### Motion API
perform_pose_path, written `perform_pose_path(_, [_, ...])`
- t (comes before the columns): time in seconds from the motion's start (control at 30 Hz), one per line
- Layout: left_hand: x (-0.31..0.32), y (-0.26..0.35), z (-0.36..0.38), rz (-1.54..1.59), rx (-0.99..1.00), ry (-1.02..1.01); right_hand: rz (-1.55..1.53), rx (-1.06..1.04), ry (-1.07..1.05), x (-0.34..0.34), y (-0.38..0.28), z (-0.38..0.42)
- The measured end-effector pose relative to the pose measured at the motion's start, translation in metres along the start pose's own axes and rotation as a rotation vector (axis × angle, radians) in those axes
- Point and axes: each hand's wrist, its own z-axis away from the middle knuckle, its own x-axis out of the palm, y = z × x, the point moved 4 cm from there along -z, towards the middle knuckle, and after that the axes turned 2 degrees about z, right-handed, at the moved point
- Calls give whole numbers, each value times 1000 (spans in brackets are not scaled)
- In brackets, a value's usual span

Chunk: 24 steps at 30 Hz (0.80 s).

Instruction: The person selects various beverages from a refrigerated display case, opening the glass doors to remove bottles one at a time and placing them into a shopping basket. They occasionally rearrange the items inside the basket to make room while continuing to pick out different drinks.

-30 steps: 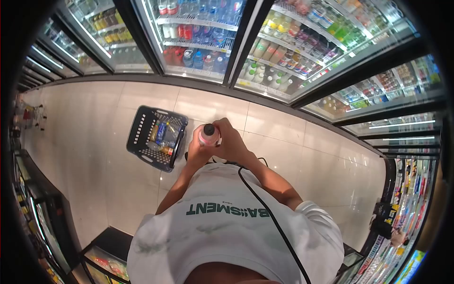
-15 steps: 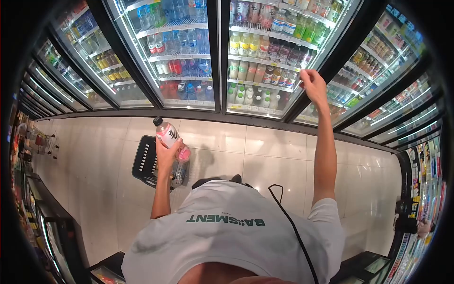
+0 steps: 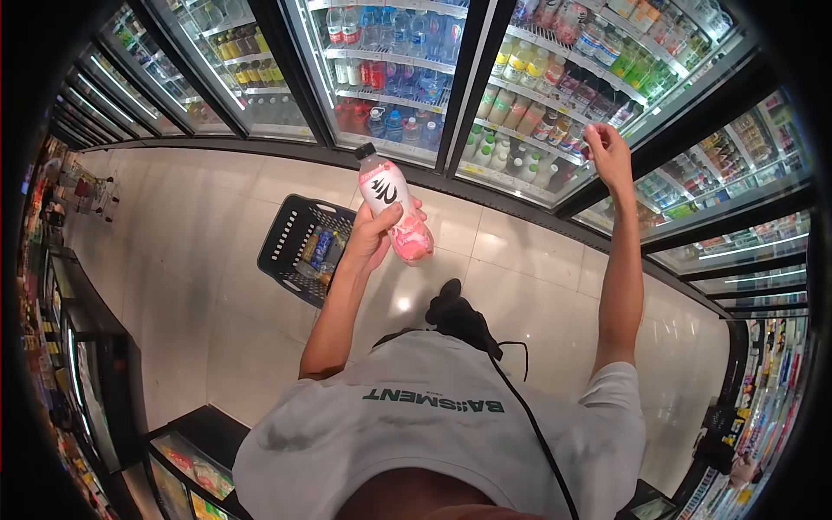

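Note:
My left hand is wrapped round the lower part of a pink and white bottle with a black cap. The bottle leans with its cap up and to the left, beside the rim of a dark basket. Several bottles or packs lie in the basket. My right hand is raised with its fingers curled, by the edge of a glass fridge door; what its fingertips hold, if anything, is too small to make out.
Fridges with shelves of drinks line the far side. A cart stands at the far left. Low display cases and shelves flank me. A black cord hangs over my shirt. My feet are on the tiled floor.
The view has turned, and the shelves appear tilted. My left hand and the bottle now appear further right and higher, showing more of the basket's contents. My right hand stays by the door's edge.

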Motion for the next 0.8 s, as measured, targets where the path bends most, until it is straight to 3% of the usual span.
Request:
perform_pose_path(0.13, [-20, -14, 1, -1, 4, 57, 170, -218, 43, 46, -43, -84])
perform_pose_path(0.3, [-48, -32, 8, 28, 19, 225, 230, -180, 64, 106, -72, -199])
perform_pose_path(0.43, [-70, -35, 7, 53, 59, 363, 295, -198, 282, 147, -51, -280])
perform_pose_path(0.5, [-74, -31, 4, 68, 84, 407, 286, -133, 277, 152, -54, -292])
perform_pose_path(0.53, [-73, -26, 3, 58, 96, 424, 274, -164, 366, 154, -59, -289])
perform_pose_path(0.63, [-68, -13, -11, 24, 130, 455, 321, -335, 347, 182, -50, -296])
perform_pose_path(0.7, [-81, -7, -33, -38, 135, 454, 242, -316, 478, 187, -56, -281])
perform_pose_path(0.8, [-81, 5, -87, -122, 87, 423, 193, -290, 457, 181, -54, -280])
